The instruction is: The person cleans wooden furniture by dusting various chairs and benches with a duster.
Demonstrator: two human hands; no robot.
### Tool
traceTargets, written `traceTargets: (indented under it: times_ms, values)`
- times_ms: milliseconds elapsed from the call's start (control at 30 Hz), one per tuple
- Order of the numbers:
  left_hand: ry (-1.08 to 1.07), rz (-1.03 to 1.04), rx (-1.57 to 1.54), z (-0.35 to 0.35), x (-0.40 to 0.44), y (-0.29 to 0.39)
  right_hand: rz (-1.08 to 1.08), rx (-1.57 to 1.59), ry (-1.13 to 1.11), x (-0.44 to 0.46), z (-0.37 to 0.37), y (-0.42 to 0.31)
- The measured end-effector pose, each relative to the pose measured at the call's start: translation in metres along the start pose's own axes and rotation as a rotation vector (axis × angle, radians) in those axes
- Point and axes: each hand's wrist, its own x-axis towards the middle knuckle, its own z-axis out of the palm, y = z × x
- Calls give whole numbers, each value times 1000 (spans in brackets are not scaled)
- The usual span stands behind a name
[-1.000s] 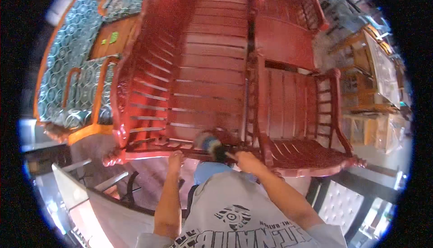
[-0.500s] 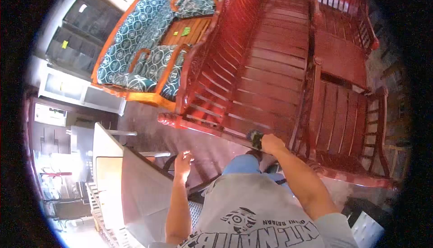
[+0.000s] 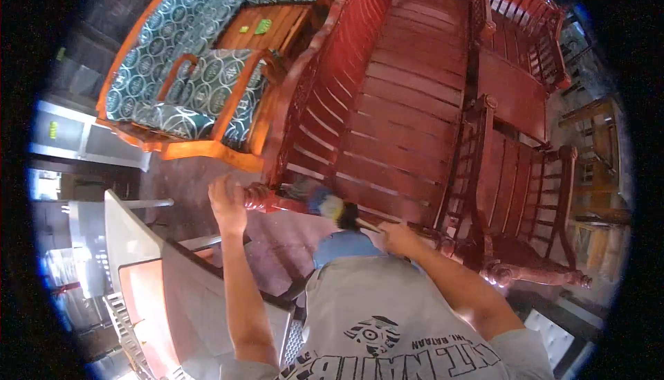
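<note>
My right hand [image 3: 401, 240] grips the thin handle of a duster [image 3: 330, 208]. Its blue, yellow and dark head is smeared by motion, along the near edge of a long red slatted wooden bench [image 3: 408, 138]. My left hand [image 3: 227, 204] is raised at the bench's front left corner, right beside the turned red knob [image 3: 257, 197]. The fingers look loosely bent with nothing visible in them; whether they touch the knob I cannot tell.
A red table [image 3: 512, 93] and a red armchair [image 3: 512, 179] stand right of the bench. On the left is an orange-framed sofa set with teal patterned cushions [image 3: 187, 34]. A pale tabletop panel [image 3: 207, 297] leans close to my left arm.
My right hand has shifted left with the duster, whose head now sweeps toward the bench's left corner. My left hand has moved up and left to the knob. The view has turned slightly.
</note>
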Motion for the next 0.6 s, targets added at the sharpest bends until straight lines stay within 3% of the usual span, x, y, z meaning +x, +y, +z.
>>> traceTargets:
  times_ms: [133,267,333,400,433,533,600]
  values:
    - [-115,62,-5,34,19,-37,248,-185,-175,31,7,42]
    - [-281,-148,-165,38,30,-25,21,79,85,34,31,-24]
    - [-373,-274,-204,33,32,-22,182,34,41,31,29,-33]
    - [-423,-233,-163,36,36,-25,314,-163,-112,39,-12,-39]
    - [-452,-262,-162,36,36,-25,510,-206,-146,49,3,-5]
    - [-528,-297,-167,34,38,-24,413,-251,-96,49,-35,-32]
    - [-561,-344,-164,33,38,-19,210,-330,-233,77,18,-4]
